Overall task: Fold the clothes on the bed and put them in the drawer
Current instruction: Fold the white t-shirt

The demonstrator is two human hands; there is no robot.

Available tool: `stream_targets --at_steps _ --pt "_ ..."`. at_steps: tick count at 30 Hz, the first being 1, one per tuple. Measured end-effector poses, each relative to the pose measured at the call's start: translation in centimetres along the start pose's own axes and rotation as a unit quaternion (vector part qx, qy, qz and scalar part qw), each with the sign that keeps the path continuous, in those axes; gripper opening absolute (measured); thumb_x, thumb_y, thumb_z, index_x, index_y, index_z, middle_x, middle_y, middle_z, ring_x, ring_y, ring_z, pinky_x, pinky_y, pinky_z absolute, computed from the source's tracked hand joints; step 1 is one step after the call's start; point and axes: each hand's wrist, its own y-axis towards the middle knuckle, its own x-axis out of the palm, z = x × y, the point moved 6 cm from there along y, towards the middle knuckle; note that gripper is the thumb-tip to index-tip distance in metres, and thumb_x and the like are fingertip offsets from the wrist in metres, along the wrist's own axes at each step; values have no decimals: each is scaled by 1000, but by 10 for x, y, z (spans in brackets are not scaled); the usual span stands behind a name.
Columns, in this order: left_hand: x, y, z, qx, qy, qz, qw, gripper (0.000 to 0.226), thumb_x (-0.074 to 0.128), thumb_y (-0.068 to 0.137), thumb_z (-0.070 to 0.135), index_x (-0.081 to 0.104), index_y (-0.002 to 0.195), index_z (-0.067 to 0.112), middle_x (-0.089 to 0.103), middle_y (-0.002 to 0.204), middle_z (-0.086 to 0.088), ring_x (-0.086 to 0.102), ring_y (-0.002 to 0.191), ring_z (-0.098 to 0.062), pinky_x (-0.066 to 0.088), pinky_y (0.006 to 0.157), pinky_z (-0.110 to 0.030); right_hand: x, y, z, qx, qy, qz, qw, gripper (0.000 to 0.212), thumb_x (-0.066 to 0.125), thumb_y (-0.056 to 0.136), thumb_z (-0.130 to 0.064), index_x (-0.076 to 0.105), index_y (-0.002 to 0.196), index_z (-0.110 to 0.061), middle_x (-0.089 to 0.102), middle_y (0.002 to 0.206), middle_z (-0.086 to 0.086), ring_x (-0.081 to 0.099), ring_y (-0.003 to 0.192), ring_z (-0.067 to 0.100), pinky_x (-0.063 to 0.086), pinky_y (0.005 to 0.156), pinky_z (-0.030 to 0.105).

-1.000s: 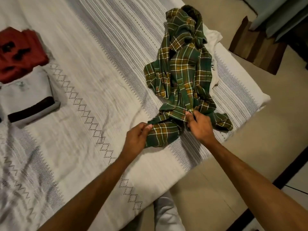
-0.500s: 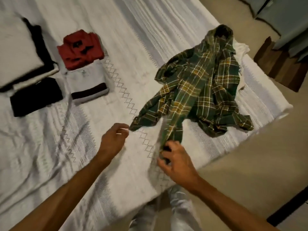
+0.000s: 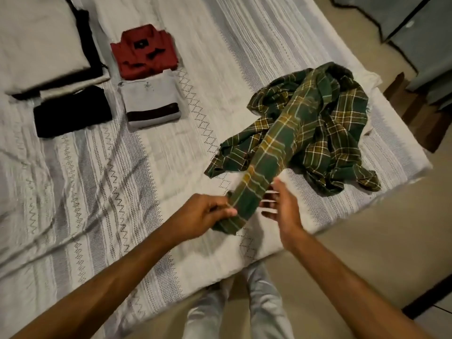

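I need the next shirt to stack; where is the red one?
In the head view, the red shirt lies folded at upper left on the bed, just behind the grey garment.

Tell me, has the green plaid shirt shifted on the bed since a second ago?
Yes. The plaid shirt has been dragged away from the bed's far corner toward the folded grey shirt and the person, with one sleeve pulled out long in the left hand.
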Motion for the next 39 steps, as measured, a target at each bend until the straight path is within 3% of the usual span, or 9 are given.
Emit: stream_targets --at_steps 3,6,11,14,17,22,29,35,39 --pt "24 -58 -6 17 58 -124 990 30 65 100 49 77 97 22 75 87 8 73 79 -8 58 70 -31 -15 43 -21 138 239 -20 961 67 54 95 -70 62 131 -14 73 121 16 70 113 32 52 101 51" --pt "29 -95 -32 -4 102 -181 978 35 64 97 62 76 100 29 72 90 11 69 83 -7 56 74 -36 3 48 -33 121 125 -12 985 42 68 98 -39 61 132 -14 75 119 11 74 107 28 56 98 49" --pt "-42 -70 -63 -150 -55 101 982 55 55 82 88 68 118 48 72 118 23 67 110 0 55 102 -45 76 -26 -8 -25 -151 -72 986 16 59 105 -38 66 105 -24 74 106 -3 72 102 17 60 84 32" --pt "-57 -32 -57 -206 -161 112 959 87 44 61 106 63 121 45 72 120 18 67 113 -8 51 103 -42 115 -85 36 -137 -311 -211 917 31 56 106 -43 73 108 -18 76 106 0 73 99 16 59 88 33" --pt "-38 -3 -48 -252 -188 38 949 55 64 84 78 66 122 38 76 115 8 73 101 -12 55 86 -30 136 -127 77 -152 -415 -349 827 45 49 107 -51 70 105 -12 73 102 11 67 88 22 51 77 33" --pt "-20 20 -55 -217 -170 89 957 15 70 100 24 77 111 17 80 92 -4 70 70 -9 53 60 -18 118 -135 92 -106 -385 -468 788 42 62 101 -51 70 117 -13 72 114 12 68 109 26 53 97 38" --pt "-3 -11 -102 -316 57 59 945 29 65 99 47 70 115 23 71 122 0 66 113 -21 52 103 -38 32 -27 55 -102 -421 -190 881 16 60 105 -18 73 111 -13 75 107 5 70 100 21 54 96 45" --pt "54 -2 -117 -369 13 61 927 99 63 78 86 46 145 15 66 133 -8 62 125 -30 49 109 -47 27 49 36 -150 -566 -145 797 75 73 93 -30 36 158 -31 43 152 10 46 139 32 45 113 47" --pt "70 11 -115 -341 270 114 893 47 54 99 58 58 133 26 64 134 -3 49 130 -32 36 107 -49 58 53 39 -223 -648 -199 701 92 74 91 -27 17 160 -48 20 166 12 31 149 37 39 117 60"
